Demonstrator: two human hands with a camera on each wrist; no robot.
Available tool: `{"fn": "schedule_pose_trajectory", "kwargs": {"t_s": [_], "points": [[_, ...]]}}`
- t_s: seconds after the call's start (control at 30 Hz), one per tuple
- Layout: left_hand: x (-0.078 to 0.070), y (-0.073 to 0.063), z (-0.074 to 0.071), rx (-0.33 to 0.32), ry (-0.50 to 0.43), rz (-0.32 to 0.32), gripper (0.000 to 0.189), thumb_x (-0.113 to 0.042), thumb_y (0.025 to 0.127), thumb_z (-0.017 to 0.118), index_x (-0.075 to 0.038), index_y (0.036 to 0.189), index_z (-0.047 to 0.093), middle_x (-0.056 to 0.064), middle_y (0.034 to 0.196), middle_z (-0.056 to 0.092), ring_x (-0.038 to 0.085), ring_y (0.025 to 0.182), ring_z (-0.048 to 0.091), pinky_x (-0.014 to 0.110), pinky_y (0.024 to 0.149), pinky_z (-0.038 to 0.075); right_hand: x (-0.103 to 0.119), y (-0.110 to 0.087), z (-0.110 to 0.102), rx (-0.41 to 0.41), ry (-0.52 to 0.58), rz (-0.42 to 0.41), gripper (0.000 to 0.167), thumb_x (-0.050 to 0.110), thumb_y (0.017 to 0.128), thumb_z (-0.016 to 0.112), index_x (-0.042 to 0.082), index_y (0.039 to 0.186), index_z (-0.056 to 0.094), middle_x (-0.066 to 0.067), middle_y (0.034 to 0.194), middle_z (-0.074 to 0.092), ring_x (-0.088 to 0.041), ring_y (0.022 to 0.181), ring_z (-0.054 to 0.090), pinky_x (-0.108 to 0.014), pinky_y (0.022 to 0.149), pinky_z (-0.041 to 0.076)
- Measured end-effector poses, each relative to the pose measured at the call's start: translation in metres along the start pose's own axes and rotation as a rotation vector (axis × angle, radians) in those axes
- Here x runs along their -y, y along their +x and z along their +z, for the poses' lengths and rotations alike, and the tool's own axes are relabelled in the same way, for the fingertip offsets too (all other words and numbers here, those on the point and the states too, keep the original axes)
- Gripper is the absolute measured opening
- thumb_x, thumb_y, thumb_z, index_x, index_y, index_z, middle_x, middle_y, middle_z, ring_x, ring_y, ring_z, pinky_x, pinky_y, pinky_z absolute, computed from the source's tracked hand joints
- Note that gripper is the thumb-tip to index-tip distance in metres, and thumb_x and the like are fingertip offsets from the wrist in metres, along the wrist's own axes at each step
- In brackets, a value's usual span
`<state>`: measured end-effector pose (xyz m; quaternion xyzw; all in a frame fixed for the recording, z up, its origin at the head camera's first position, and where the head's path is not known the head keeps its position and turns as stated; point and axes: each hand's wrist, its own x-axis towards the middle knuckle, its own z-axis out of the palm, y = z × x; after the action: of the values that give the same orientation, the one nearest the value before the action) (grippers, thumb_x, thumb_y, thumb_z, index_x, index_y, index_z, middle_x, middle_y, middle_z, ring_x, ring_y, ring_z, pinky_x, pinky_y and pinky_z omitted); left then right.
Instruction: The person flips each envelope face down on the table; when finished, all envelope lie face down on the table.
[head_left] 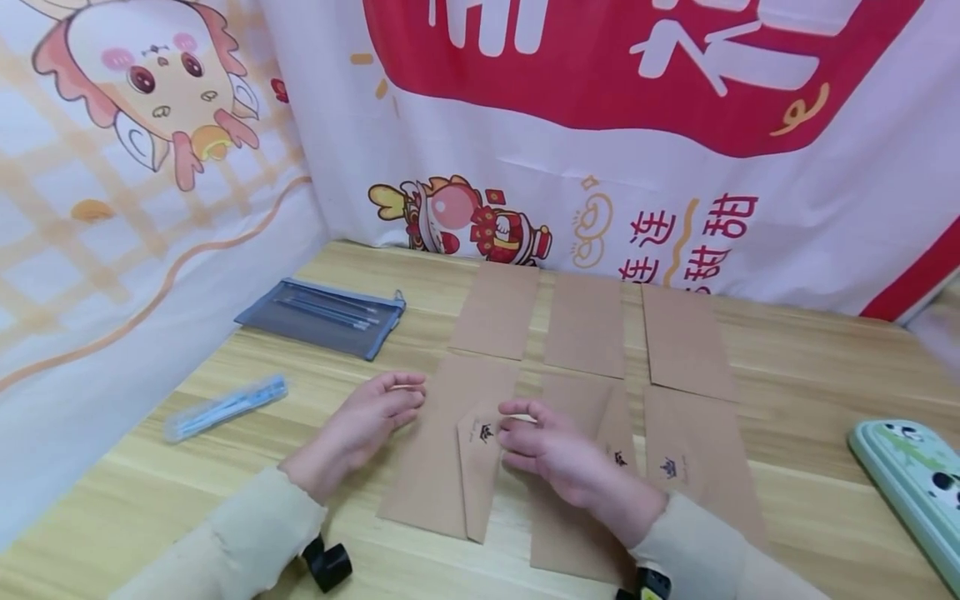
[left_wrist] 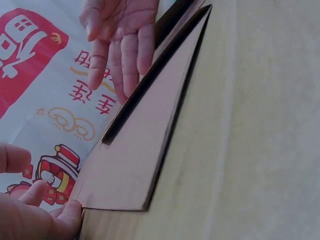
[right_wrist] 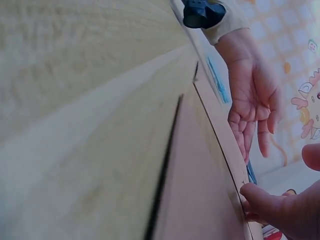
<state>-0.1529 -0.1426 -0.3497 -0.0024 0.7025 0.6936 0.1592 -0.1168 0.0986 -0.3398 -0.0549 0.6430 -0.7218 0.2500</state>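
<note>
Brown kraft envelopes lie on the wooden table in two rows of three. My left hand (head_left: 375,412) is beside the left edge of the front-left envelope (head_left: 431,467), fingers loosely bent and holding nothing. In the left wrist view, a fingertip of that hand meets the paper's edge; I cannot tell how firmly. My right hand (head_left: 558,454) hovers over the front-middle envelope (head_left: 566,517), its fingertips at the right edge of the front-left one, with nothing in its grasp. The front-left envelope's pointed flap (head_left: 474,479) bears a small black crown. A similar crown marks the front-right envelope (head_left: 701,450).
The back row has a left envelope (head_left: 495,308), a middle envelope (head_left: 585,325) and a right envelope (head_left: 686,342). To the left are a grey zip pouch (head_left: 315,321) with pencil-like sticks and a clear packet of blue items (head_left: 225,408). A green panda case (head_left: 911,483) lies right. Printed cloth (head_left: 315,142) stands behind.
</note>
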Motion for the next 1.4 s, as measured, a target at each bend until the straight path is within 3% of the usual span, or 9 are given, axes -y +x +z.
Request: {"fn": "schedule_pose_trajectory", "kwargs": {"t_s": [0.1,0.23,0.4,0.6,0.77,0.97,1.2,1.4], "points": [[0.0,-0.002,-0.005,0.012,-0.005,0.003,0.045,-0.005,0.091,0.049,0.01,0.131,0.033,0.022,0.132,0.04,0.028,0.121,0.043,0.044,0.109,0.031,-0.001,0.002,0.006,-0.015,-0.004,-0.003,0.049,0.001,0.085,0.052,-0.008,0.129,0.032,-0.033,0.143,0.024,-0.044,0.131,0.03,-0.048,0.104,0.036],[0.0,-0.006,-0.012,-0.005,0.006,0.005,0.045,-0.005,0.091,0.05,0.009,0.131,0.034,0.021,0.13,0.042,0.021,0.115,0.048,0.041,0.108,0.033,-0.002,0.005,0.01,-0.023,-0.006,-0.003,0.049,0.0,0.084,0.051,-0.007,0.129,0.033,-0.033,0.143,0.025,-0.045,0.131,0.03,-0.049,0.105,0.035],[-0.006,-0.004,-0.015,-0.027,0.068,0.073,0.042,-0.005,0.091,0.049,0.01,0.128,0.037,0.02,0.128,0.045,0.013,0.107,0.051,0.029,0.1,0.04,-0.002,0.009,0.015,-0.023,-0.008,-0.011,0.048,0.0,0.085,0.052,-0.007,0.129,0.034,-0.032,0.144,0.024,-0.044,0.131,0.03,-0.048,0.104,0.035],[-0.024,-0.005,-0.019,-0.067,0.193,0.152,0.039,0.003,0.087,0.051,0.01,0.124,0.041,0.021,0.123,0.048,0.022,0.11,0.049,0.014,0.087,0.045,-0.003,0.019,0.025,-0.01,0.012,-0.021,0.048,-0.002,0.085,0.051,-0.008,0.13,0.033,-0.03,0.145,0.025,-0.042,0.132,0.03,-0.049,0.105,0.035],[-0.039,-0.007,-0.018,-0.04,0.288,0.209,0.041,0.01,0.084,0.051,0.009,0.124,0.043,0.024,0.126,0.047,0.032,0.116,0.047,0.02,0.089,0.047,-0.005,0.024,0.03,-0.022,0.03,-0.019,0.048,-0.003,0.084,0.051,-0.008,0.129,0.033,-0.028,0.146,0.025,-0.04,0.134,0.026,-0.049,0.105,0.034],[-0.054,-0.013,-0.002,0.011,0.4,0.276,0.039,0.01,0.084,0.051,0.006,0.123,0.047,0.022,0.127,0.049,0.034,0.117,0.047,0.035,0.092,0.049,-0.007,0.027,0.032,-0.033,0.043,-0.022,0.048,-0.002,0.083,0.052,-0.007,0.127,0.035,-0.029,0.146,0.025,-0.04,0.133,0.028,-0.047,0.104,0.036],[-0.054,-0.012,0.02,0.07,0.284,0.332,0.034,0.007,0.087,0.051,0.005,0.121,0.049,0.02,0.128,0.048,0.033,0.117,0.048,0.035,0.091,0.047,-0.01,0.026,0.029,-0.02,0.058,-0.039,0.056,0.002,0.084,0.054,-0.007,0.135,0.032,-0.028,0.144,0.029,-0.039,0.13,0.034,-0.046,0.104,0.037],[-0.052,-0.008,0.031,0.104,0.224,0.331,0.032,0.005,0.089,0.05,0.005,0.121,0.048,0.018,0.132,0.045,0.032,0.119,0.044,0.034,0.093,0.045,-0.009,0.025,0.028,-0.036,0.045,-0.029,0.055,0.005,0.086,0.054,-0.004,0.136,0.033,-0.024,0.139,0.038,-0.025,0.115,0.05,-0.041,0.099,0.043]]}}
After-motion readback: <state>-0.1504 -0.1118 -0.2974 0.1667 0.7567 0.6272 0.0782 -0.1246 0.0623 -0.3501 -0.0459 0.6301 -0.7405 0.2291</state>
